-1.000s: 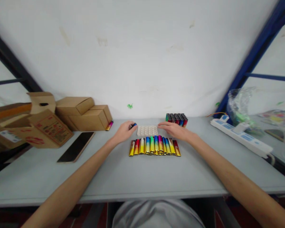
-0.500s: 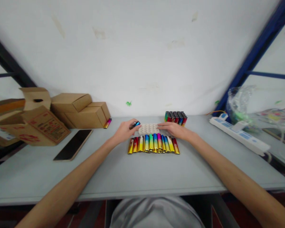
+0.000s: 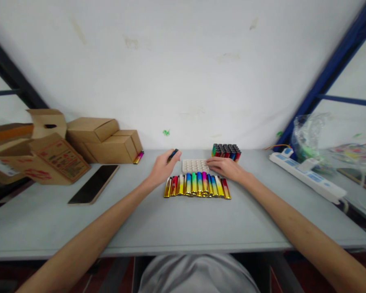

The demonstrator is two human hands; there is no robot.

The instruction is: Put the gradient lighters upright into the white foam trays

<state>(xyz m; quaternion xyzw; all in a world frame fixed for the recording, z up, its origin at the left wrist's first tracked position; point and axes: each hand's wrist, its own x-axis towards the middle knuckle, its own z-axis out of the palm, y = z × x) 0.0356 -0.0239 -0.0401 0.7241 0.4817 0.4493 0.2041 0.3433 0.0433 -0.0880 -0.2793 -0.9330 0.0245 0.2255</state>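
My left hand (image 3: 162, 167) grips a dark lighter (image 3: 173, 154) by its lower end and holds it up just left of a white tray with round holes (image 3: 195, 165). On that tray's right edge rests my right hand (image 3: 225, 167), fingers flat. A row of several shiny rainbow-coloured lighters (image 3: 197, 184) lies side by side on the grey table (image 3: 183, 219), just in front of the tray. Behind my right hand stands a packed block of upright lighters (image 3: 226, 151).
Cardboard boxes (image 3: 103, 140) are stacked at the back left, with a loose lighter (image 3: 139, 157) beside them. A dark phone (image 3: 94, 189) lies flat at left. A white and blue power strip (image 3: 305, 176) and a plastic bag (image 3: 311, 136) sit at right.
My left hand has lifted the lighter and tilted it more upright, moving slightly toward the tray. The right hand has stayed on the tray's edge.
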